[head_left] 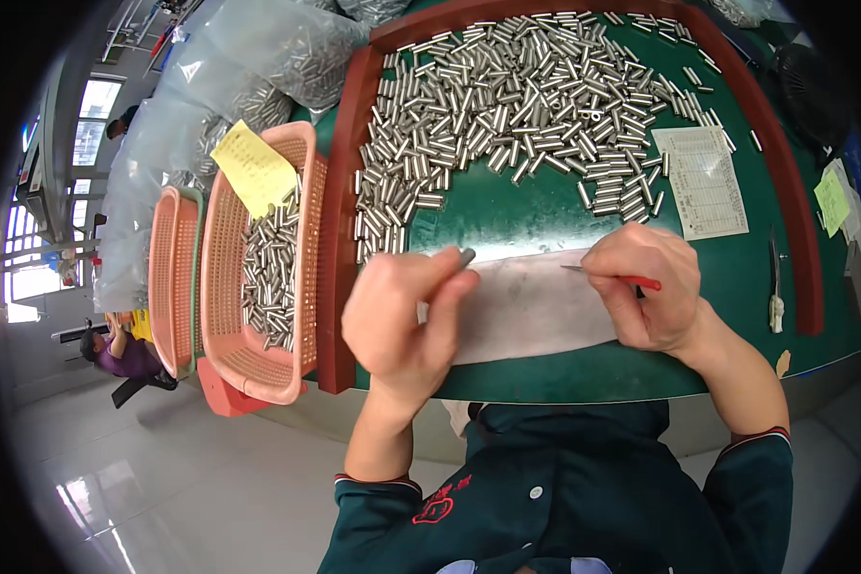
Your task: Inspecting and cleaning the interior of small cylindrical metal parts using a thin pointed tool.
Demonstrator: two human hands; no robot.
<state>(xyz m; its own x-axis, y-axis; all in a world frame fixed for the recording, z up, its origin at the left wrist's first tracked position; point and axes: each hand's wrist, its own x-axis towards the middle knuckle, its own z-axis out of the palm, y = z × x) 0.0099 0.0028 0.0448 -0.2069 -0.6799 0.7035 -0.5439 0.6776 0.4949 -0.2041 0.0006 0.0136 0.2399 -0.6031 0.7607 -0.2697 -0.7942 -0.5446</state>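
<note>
Between the thumb and forefinger of my left hand (402,311) is a short grey metal pin (466,257), held over the pale cloth. My right hand (646,285) is closed around a slim tool with a red handle (643,282); its thin pointed tip aims left toward the pin, with a gap between them. Under both hands a pale grey cloth (531,311) lies on the green tabletop (536,215). Beyond it spreads a big heap of loose shiny metal pins (517,96).
A dark red wooden frame (342,220) borders the work area. To its left stands a pink basket (222,316) of pins with a yellow paper (253,170). Plastic bags (306,57) are behind. A printed sheet (703,182) and a thin tool (775,282) lie right.
</note>
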